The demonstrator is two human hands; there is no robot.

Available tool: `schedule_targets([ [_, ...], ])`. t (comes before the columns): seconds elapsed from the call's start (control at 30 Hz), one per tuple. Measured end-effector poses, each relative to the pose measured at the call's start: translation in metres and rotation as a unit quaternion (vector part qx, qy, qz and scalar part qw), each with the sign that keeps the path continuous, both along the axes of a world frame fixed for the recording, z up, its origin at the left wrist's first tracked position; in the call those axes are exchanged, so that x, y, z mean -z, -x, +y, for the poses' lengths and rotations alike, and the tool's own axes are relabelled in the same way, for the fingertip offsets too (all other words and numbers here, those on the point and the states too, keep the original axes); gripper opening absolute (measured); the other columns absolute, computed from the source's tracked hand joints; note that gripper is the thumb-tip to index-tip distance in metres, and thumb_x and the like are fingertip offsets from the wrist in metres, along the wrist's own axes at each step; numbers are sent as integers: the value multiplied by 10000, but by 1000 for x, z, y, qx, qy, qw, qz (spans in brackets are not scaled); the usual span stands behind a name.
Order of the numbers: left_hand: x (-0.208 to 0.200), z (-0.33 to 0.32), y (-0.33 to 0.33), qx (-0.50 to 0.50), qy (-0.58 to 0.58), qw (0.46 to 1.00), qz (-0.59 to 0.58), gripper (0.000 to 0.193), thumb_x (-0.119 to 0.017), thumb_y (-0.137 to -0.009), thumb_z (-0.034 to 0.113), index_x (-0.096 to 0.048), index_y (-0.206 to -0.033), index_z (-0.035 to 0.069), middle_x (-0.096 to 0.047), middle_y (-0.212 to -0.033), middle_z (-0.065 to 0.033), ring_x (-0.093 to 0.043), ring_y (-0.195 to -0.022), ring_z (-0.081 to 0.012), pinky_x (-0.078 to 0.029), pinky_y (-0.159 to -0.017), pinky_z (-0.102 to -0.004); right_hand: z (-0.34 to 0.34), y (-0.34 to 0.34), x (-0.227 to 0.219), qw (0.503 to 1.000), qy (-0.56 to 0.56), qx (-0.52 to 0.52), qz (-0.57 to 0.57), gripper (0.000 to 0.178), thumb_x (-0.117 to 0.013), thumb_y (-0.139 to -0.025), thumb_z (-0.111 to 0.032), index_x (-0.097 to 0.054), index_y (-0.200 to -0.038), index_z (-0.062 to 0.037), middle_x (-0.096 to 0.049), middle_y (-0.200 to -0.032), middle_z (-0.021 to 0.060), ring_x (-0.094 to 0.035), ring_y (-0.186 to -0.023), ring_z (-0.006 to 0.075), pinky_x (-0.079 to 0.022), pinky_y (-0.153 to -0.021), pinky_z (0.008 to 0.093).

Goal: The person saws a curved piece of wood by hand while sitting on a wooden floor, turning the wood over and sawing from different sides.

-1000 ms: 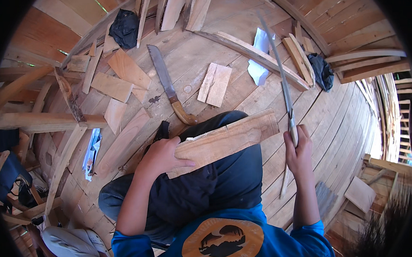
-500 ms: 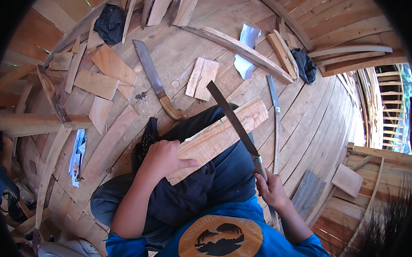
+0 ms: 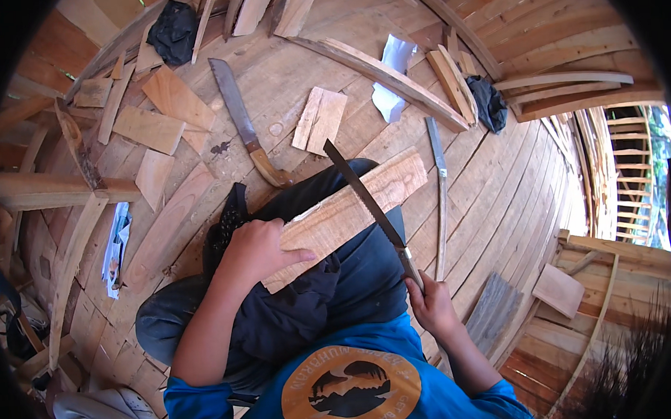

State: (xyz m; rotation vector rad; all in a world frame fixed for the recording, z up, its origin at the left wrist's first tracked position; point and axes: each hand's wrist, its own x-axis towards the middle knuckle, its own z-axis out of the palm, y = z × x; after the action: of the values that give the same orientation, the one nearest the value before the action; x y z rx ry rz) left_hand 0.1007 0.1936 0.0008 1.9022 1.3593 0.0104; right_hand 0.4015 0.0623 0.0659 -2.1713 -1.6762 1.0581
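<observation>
Plank floor (image 3: pixel 492 195), cut off by dark lens rim. Wooden board (image 3: pixel 336 228) slants across lap, part of left end hidden by left hand (image 3: pixel 253 250): fingers gripping it, thumb on face, fingertips unseen. Saw (image 3: pixel 370 200) crosses above, contact unclear; right hand (image 3: pixel 432 304) fingers wrap its partly hidden handle.

- the head fisheye view looks steeply down from above the blue t-shirt (image 3: pixel 348 389)
- near: left hand (image 3: pixel 253 250), right hand (image 3: pixel 434 304)
- far: plank floor (image 3: pixel 492 184), its lines bending
</observation>
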Motion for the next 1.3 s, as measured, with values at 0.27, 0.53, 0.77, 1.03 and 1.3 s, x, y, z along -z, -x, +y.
schedule_targets([
  [0.27, -13, 1, 5, -29, -45, 998, 29, 726, -763, -666, 636, -657, -893, -46, -667, -785, -244, -671, -793, -397, -532, -752, -459, 8, 4, 6, 998, 26, 20, 57, 225, -557, -981, -194, -637, -981, 16, -527, -565, 216, -595, -513, 363, -439, -498, 414],
  [0.53, -25, 4, 14, -37, -112, 993, 25, 592, -724, -766, 559, -659, -871, -21, -652, -742, -228, -655, -747, -389, -517, -707, -467, 26, 8, 1, 994, -36, -1, 100, 225, -538, -999, -189, -648, -1027, 6, -521, -536, 96, -549, -477, 189, -421, -481, 327],
  [0.77, -35, 10, 16, 5, -82, 996, -37, 504, -717, -812, 473, -673, -861, -27, -643, -739, -241, -638, -750, -410, -507, -709, -467, 38, 15, -2, 995, -65, -48, 61, 230, -542, -999, -187, -645, -1038, 14, -510, -526, 101, -536, -458, 158, -406, -473, 328],
  [1.03, -22, 12, 16, -1, -60, 994, -93, 444, -727, -827, 398, -670, -905, -36, -633, -739, -263, -627, -728, -433, -507, -709, -475, 25, 19, -17, 999, -8, -35, -16, 178, -580, -959, -169, -604, -974, 6, -541, -593, 264, -594, -600, 455, -450, -529, 478],
  [1.3, -17, 4, 12, 8, -100, 992, -79, 372, -726, -837, 345, -652, -885, -16, -641, -732, -242, -634, -717, -425, -506, -691, -489, 43, 30, -39, 997, -21, -58, -54, 226, -590, -960, -190, -579, -858, 12, -533, -588, 271, -568, -604, 475, -432, -515, 492],
])
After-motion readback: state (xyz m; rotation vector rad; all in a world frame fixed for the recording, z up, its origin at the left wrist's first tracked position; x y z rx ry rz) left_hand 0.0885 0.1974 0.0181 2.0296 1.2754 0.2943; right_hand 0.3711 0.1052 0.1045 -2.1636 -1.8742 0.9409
